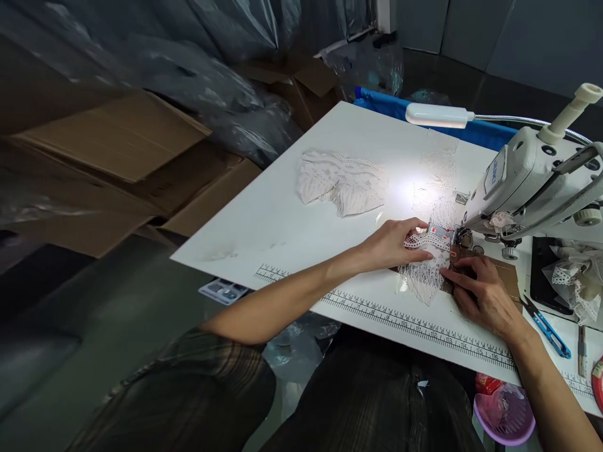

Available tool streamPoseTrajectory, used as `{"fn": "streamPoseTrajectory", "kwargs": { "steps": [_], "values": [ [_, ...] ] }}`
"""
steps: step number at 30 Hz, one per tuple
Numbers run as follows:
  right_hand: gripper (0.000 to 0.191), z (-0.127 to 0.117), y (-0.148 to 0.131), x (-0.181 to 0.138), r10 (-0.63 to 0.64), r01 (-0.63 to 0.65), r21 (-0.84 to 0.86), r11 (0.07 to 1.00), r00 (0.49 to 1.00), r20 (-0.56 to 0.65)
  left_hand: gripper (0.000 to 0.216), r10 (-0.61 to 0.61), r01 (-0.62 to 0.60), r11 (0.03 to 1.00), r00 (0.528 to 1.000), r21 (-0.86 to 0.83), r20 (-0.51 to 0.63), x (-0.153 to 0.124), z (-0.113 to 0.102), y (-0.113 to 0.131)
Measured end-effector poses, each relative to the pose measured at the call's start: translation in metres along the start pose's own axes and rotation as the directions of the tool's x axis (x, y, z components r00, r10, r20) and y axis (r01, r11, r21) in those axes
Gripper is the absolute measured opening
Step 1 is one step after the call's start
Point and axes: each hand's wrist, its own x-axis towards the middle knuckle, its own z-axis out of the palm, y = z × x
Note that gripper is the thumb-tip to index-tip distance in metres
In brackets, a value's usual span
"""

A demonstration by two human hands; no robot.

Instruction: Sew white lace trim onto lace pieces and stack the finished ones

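A piece of white lace trim (420, 276) lies under the head of a sewing machine (511, 176), its fringed end spread toward the table's front edge. My left hand (393, 245) is at the lace's left side, thumb and forefinger closed about its scalloped band just left of the needle area. From the right, my right hand (483, 292) pinches the edge of the same lace with curled fingers, over a brown plate (506, 276) on the machine bed. Another white lace piece (342, 182) lies flat farther left. Around the needle, the lace is partly hidden.
A printed ruler (405, 323) runs along the white table's (282, 226) front edge. Blue thread snips (546, 326) and a bundle of lace scraps (577, 279) lie at right. A lit lamp (438, 115) hangs above. Below are a purple basket (506, 424) and, leftward, cardboard boxes (117, 138).
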Motion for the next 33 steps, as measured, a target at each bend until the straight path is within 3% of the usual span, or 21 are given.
{"fn": "streamPoseTrajectory", "kwargs": {
  "steps": [13, 18, 21, 23, 25, 27, 29, 31, 33],
  "values": [
    [0.04, 0.002, 0.003, -0.002, 0.034, -0.034, 0.038, 0.999, 0.999, 0.021, 0.044, 0.052, -0.05, 0.999, 0.99, 0.012, -0.134, 0.003, 0.012, -0.007],
    [0.038, 0.001, 0.003, -0.002, 0.026, -0.027, 0.037, 0.999, 0.999, 0.019, 0.045, 0.078, -0.067, 0.994, 0.989, 0.091, -0.126, 0.003, 0.012, -0.007],
    [0.038, 0.0, 0.002, -0.002, 0.031, -0.032, 0.036, 0.999, 0.999, 0.028, 0.044, 0.156, -0.116, 0.966, 0.974, 0.231, -0.164, 0.002, 0.01, -0.009],
    [0.039, -0.001, 0.001, -0.001, 0.047, -0.048, 0.032, 0.998, 0.998, 0.037, 0.036, 0.246, -0.167, 0.918, 0.951, 0.359, -0.188, 0.003, 0.01, -0.01],
    [0.04, -0.001, 0.0, -0.001, 0.054, -0.056, 0.03, 0.998, 0.998, 0.041, 0.029, 0.37, -0.297, 0.85, 0.924, 0.436, -0.093, 0.004, 0.013, -0.009],
    [0.041, -0.002, 0.0, -0.001, 0.05, -0.051, 0.031, 0.998, 0.998, 0.038, 0.026, 0.51, -0.499, 0.757, 0.855, 0.422, 0.094, 0.005, 0.017, -0.008],
    [0.041, -0.002, -0.001, -0.001, 0.046, -0.048, 0.035, 0.998, 0.998, 0.036, 0.022, 0.614, -0.642, 0.664, 0.761, 0.384, 0.209, 0.005, 0.022, -0.008],
    [0.04, -0.002, -0.001, -0.001, 0.045, -0.047, 0.037, 0.998, 0.998, 0.04, 0.023, 0.663, -0.681, 0.614, 0.719, 0.4, 0.207, 0.005, 0.025, -0.008],
    [0.039, -0.002, -0.001, -0.001, 0.043, -0.044, 0.034, 0.998, 0.998, 0.04, 0.027, 0.675, -0.676, 0.59, 0.713, 0.442, 0.191, 0.004, 0.027, -0.01]
  ]
}}
